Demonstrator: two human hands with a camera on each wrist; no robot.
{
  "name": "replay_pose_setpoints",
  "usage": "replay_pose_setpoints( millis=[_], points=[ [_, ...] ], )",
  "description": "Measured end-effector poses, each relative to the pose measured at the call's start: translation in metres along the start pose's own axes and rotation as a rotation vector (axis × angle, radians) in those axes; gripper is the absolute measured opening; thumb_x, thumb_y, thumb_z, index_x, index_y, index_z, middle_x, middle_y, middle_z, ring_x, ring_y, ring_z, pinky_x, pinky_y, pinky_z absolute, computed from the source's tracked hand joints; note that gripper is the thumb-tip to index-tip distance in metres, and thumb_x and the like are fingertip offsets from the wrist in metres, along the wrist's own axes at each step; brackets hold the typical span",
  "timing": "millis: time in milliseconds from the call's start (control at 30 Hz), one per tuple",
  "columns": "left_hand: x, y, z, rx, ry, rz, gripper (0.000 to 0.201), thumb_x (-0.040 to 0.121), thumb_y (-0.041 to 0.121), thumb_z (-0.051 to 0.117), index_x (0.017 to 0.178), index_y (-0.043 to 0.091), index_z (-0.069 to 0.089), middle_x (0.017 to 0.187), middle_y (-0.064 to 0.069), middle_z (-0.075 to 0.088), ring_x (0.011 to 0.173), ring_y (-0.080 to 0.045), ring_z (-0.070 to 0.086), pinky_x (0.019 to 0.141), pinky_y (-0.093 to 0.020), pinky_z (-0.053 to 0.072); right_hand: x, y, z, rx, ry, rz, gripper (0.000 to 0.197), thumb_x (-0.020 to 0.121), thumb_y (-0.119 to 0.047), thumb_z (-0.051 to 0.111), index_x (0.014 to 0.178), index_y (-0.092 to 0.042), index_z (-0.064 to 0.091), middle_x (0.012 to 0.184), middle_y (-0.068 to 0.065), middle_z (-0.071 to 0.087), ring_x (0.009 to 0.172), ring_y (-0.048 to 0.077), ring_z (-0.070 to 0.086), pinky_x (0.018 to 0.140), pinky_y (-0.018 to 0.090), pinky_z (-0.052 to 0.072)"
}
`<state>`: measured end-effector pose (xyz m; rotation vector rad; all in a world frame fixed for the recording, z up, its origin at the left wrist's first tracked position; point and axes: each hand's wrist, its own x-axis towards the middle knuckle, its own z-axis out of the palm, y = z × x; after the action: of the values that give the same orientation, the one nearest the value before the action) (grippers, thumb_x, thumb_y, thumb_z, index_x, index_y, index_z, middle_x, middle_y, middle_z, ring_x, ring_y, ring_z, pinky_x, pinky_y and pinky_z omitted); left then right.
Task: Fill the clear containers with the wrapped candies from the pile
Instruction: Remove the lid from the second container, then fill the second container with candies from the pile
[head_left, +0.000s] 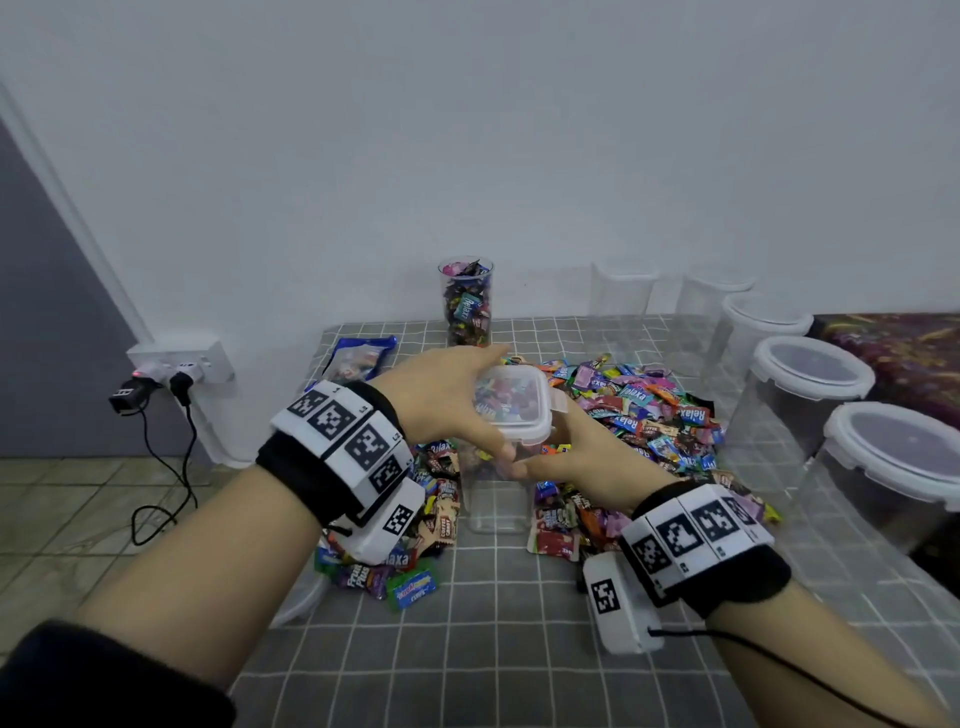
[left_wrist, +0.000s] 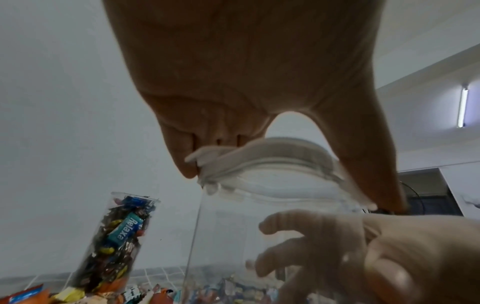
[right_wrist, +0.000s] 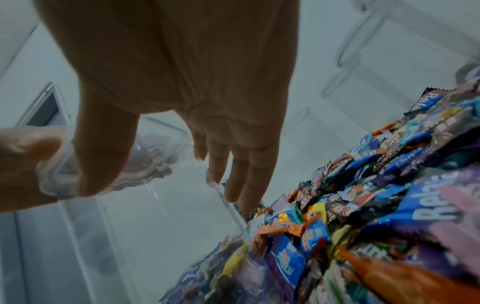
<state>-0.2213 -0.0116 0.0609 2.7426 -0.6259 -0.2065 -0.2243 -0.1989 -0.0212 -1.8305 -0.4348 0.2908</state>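
A square clear container (head_left: 496, 501) with a white-rimmed lid (head_left: 514, 410) stands in the middle of the wrapped candy pile (head_left: 644, 410). My left hand (head_left: 470, 410) grips the lid from the left, fingers on its far edge and thumb at the front. In the left wrist view the fingers (left_wrist: 187, 162) and thumb clamp the lid (left_wrist: 272, 158). My right hand (head_left: 569, 460) holds the container body just under the lid from the right. Its curled fingers (left_wrist: 306, 236) show through the clear wall. The right wrist view shows the container (right_wrist: 161, 207) beside the candies (right_wrist: 369, 205).
A tall clear cylinder (head_left: 466, 304) full of candies stands at the back. Several clear containers with white-rimmed lids (head_left: 815, 371) line the right side. A blue bag (head_left: 358, 356) lies back left. A wall socket with plugs (head_left: 179, 369) sits left of the table edge.
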Motion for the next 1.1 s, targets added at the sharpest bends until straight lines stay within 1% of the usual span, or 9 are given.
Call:
replay_pose_setpoints(
  millis=[133, 233, 300, 367, 433, 533, 700, 867, 1100],
  points=[
    [-0.011, 0.003, -0.013, -0.112, 0.151, 0.011, 0.114, 0.054, 0.049, 0.084, 0.148, 0.020, 0.026, 0.148, 0.005, 0.038, 0.127, -0.004, 0.038, 0.101, -0.016, 0.028, 0.000, -0.001, -0.001, -0.019, -0.001, 0.029, 0.084, 0.061, -0.026, 0.079, 0.134, -0.027, 0.037, 0.127, -0.004, 0.055, 0.111, 0.014, 0.058, 0.093, 0.037, 0.051],
    [-0.030, -0.005, -0.029, -0.101, 0.257, -0.002, 0.112, 0.048, 0.058, 0.074, 0.146, 0.022, 0.031, 0.147, 0.006, 0.039, 0.127, -0.005, 0.038, 0.095, -0.014, 0.025, 0.000, -0.002, -0.001, -0.031, -0.013, 0.023, 0.070, 0.071, -0.016, 0.081, 0.118, -0.046, 0.038, 0.121, -0.014, 0.050, 0.110, 0.015, 0.057, 0.092, 0.037, 0.051],
    [-0.051, -0.015, -0.034, -0.101, 0.260, -0.030, 0.115, 0.042, 0.065, 0.069, 0.144, 0.025, 0.035, 0.142, 0.007, 0.043, 0.118, -0.001, 0.040, 0.091, -0.014, 0.026, -0.001, -0.002, -0.001, -0.031, -0.019, 0.023, 0.067, 0.076, -0.011, 0.077, 0.116, -0.046, 0.036, 0.119, -0.018, 0.047, 0.109, 0.015, 0.057, 0.091, 0.035, 0.050],
    [-0.074, -0.031, -0.031, -0.063, 0.216, -0.091, 0.120, 0.037, 0.075, 0.060, 0.144, 0.026, 0.035, 0.140, 0.007, 0.045, 0.116, -0.001, 0.041, 0.090, -0.015, 0.028, 0.000, -0.001, -0.002, -0.022, -0.025, 0.033, 0.070, 0.076, -0.011, 0.076, 0.125, -0.039, 0.035, 0.122, -0.015, 0.047, 0.109, 0.018, 0.059, 0.091, 0.036, 0.051],
    [-0.096, -0.052, -0.022, -0.034, 0.142, -0.187, 0.129, 0.033, 0.080, 0.057, 0.146, 0.025, 0.031, 0.145, 0.006, 0.040, 0.125, -0.007, 0.041, 0.099, -0.019, 0.029, 0.001, -0.002, -0.001, -0.007, -0.031, 0.041, 0.072, 0.075, -0.009, 0.077, 0.129, -0.035, 0.035, 0.124, -0.011, 0.048, 0.107, 0.020, 0.060, 0.091, 0.039, 0.051],
    [-0.123, -0.085, -0.003, 0.055, 0.002, -0.357, 0.145, 0.023, 0.092, 0.052, 0.148, 0.023, 0.024, 0.149, 0.001, 0.035, 0.132, -0.013, 0.038, 0.107, -0.024, 0.028, 0.001, -0.005, -0.001, -0.003, -0.034, 0.036, 0.072, 0.077, -0.006, 0.075, 0.129, -0.034, 0.034, 0.118, -0.016, 0.049, 0.101, 0.015, 0.062, 0.083, 0.030, 0.053],
    [-0.157, -0.127, 0.037, 0.175, -0.157, -0.633, 0.119, 0.056, 0.064, 0.074, 0.150, 0.024, 0.013, 0.145, 0.000, 0.038, 0.122, -0.017, 0.046, 0.102, -0.030, 0.039, -0.004, -0.008, 0.000, -0.026, -0.021, 0.049, 0.069, 0.079, -0.008, 0.073, 0.127, -0.035, 0.033, 0.114, -0.020, 0.047, 0.095, 0.005, 0.060, 0.068, 0.017, 0.050],
    [-0.160, -0.133, 0.070, 0.121, -0.197, -0.626, 0.110, 0.054, 0.062, 0.077, 0.144, 0.028, 0.024, 0.137, 0.006, 0.043, 0.111, -0.012, 0.050, 0.094, -0.029, 0.046, -0.005, -0.010, 0.000, -0.050, -0.016, 0.068, 0.069, 0.079, -0.010, 0.074, 0.130, -0.032, 0.034, 0.118, -0.017, 0.046, 0.096, 0.005, 0.060, 0.069, 0.017, 0.050],
    [-0.141, -0.120, 0.073, 0.210, -0.220, -0.580, 0.114, 0.057, 0.066, 0.073, 0.148, 0.028, 0.016, 0.144, 0.009, 0.032, 0.120, -0.013, 0.046, 0.094, -0.030, 0.045, -0.006, -0.010, 0.000, -0.078, -0.022, 0.074, 0.072, 0.079, -0.014, 0.074, 0.130, -0.038, 0.031, 0.131, -0.009, 0.042, 0.100, 0.004, 0.059, 0.074, 0.019, 0.049]
  ],
)
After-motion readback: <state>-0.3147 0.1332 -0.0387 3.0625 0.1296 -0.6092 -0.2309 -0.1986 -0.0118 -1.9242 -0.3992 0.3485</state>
